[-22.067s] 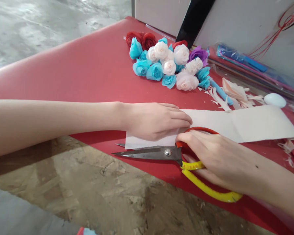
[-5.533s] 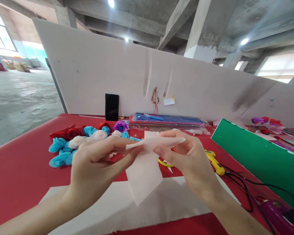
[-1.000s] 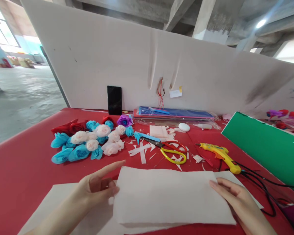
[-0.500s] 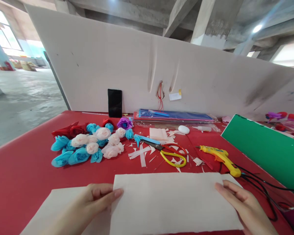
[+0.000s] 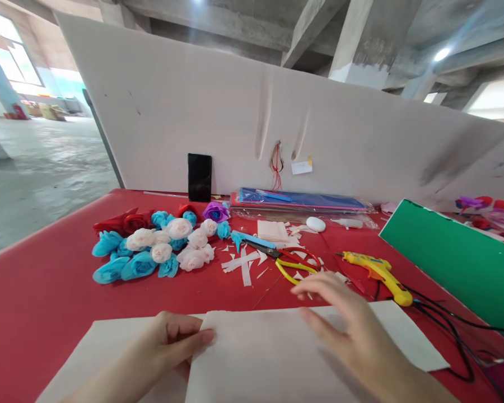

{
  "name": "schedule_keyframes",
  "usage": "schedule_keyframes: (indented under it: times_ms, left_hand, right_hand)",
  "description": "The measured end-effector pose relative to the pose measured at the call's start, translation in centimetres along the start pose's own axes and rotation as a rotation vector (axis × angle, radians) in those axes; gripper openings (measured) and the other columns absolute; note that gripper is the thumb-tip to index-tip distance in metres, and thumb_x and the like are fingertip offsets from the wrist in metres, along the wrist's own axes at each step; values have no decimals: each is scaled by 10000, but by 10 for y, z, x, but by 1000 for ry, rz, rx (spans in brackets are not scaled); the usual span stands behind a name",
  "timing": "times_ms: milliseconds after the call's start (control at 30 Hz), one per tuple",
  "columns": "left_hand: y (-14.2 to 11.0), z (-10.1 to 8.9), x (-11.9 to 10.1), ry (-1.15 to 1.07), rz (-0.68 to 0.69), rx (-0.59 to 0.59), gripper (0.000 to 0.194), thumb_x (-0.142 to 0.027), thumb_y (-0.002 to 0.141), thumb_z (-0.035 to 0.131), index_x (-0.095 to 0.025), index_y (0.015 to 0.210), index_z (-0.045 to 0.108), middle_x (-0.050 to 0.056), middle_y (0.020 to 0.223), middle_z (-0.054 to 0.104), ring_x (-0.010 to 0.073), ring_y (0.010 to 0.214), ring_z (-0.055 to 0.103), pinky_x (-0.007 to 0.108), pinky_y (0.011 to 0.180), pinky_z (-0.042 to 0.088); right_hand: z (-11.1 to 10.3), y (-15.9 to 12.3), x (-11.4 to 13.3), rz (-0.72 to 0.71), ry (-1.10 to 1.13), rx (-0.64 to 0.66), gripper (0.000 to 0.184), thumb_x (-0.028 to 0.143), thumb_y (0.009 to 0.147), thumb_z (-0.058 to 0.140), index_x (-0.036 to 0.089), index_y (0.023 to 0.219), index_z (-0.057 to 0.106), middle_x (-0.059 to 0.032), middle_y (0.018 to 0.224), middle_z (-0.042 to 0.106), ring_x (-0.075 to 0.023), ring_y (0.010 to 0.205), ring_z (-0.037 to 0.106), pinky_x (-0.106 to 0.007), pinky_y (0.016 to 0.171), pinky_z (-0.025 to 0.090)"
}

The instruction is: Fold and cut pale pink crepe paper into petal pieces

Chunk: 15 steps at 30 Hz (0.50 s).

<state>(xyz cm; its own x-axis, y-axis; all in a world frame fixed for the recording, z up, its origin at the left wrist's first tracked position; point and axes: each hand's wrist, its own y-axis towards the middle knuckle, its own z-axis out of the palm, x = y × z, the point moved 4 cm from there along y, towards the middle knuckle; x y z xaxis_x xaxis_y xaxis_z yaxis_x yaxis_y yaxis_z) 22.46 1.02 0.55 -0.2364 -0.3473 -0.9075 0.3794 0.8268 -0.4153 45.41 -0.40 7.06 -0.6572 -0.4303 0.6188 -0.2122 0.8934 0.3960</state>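
Since half a second ago, the right hand (image 5: 340, 330) has left the right edge of the upper sheet (image 5: 252, 364) and shifted inward above it; its fingers are released and spread, though contact with the paper cannot be confirmed. Nearest the worker, the left hand (image 5: 163, 347) grips that sheet's left edge, thumb on top and the other fingers partly hidden, apparently to steady it while the right works free. Beneath lies a longer white sheet (image 5: 407, 330), showing at both sides, flat at the near edge of the red table (image 5: 46, 280), presumably for easy handling. Just beyond, scissors (image 5: 273, 251) rest among pale scraps (image 5: 246, 266), handles toward the worker, which would suit a quick pick-up. To their right, a yellow glue gun (image 5: 380, 268) lies with its nozzle pointing left and its grip nearer the right hand. Paper flowers (image 5: 143, 266) are massed at left, probably to keep them off the working area. Farther back, wrapped packets (image 5: 306, 201) lie along the white panel (image 5: 193, 101), against which a black phone-like slab (image 5: 200, 178) stands propped, seemingly for support.
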Motion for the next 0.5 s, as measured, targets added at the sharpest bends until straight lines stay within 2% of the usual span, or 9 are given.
schedule_keyframes:
  times_ms: [100,167,233,300,400,500]
  left_hand:
    - [-1,-1,-3,54,-1,-8,472,-553,597,669,-205,443,390,-69,453,321,98,470,294,215,500,298]
    - [-1,-1,-4,59,-9,0,426,-523,595,672,-201,453,433,-70,460,338,100,480,303,212,514,308]
    - [-1,-1,-5,64,-3,15,371,-504,608,663,-194,475,508,-69,463,383,101,487,332,205,525,324]
    - [-1,-1,-6,55,-1,45,334,-487,626,653,-192,501,557,-65,473,448,104,492,383,200,533,348]
    - [-1,-1,-4,23,-51,69,293,-457,622,662,-192,525,582,-53,518,549,123,526,490,200,557,396]
    - [-1,-5,-2,78,-77,39,307,-446,631,652,-193,490,550,-52,490,551,133,516,526,206,548,409]
  right_hand:
    - [44,25,30,-87,82,202,136,293,846,582,217,954,614,-28,953,665,-173,924,588,-292,850,450]
    - [71,35,39,-114,122,328,123,287,820,613,201,907,626,-18,883,662,-162,873,587,-261,774,451]
    - [89,40,41,-128,141,387,57,251,814,615,198,821,633,0,791,652,-135,758,585,-224,668,430]
    - [98,42,40,-147,154,396,83,216,837,581,200,774,634,18,730,644,-106,651,564,-204,586,390]
    - [101,41,36,-171,157,381,158,234,887,521,210,794,646,37,663,647,-86,547,536,-199,523,346]
    - [99,41,30,-199,155,316,206,303,911,494,216,824,659,32,633,666,-90,511,555,-203,518,347]
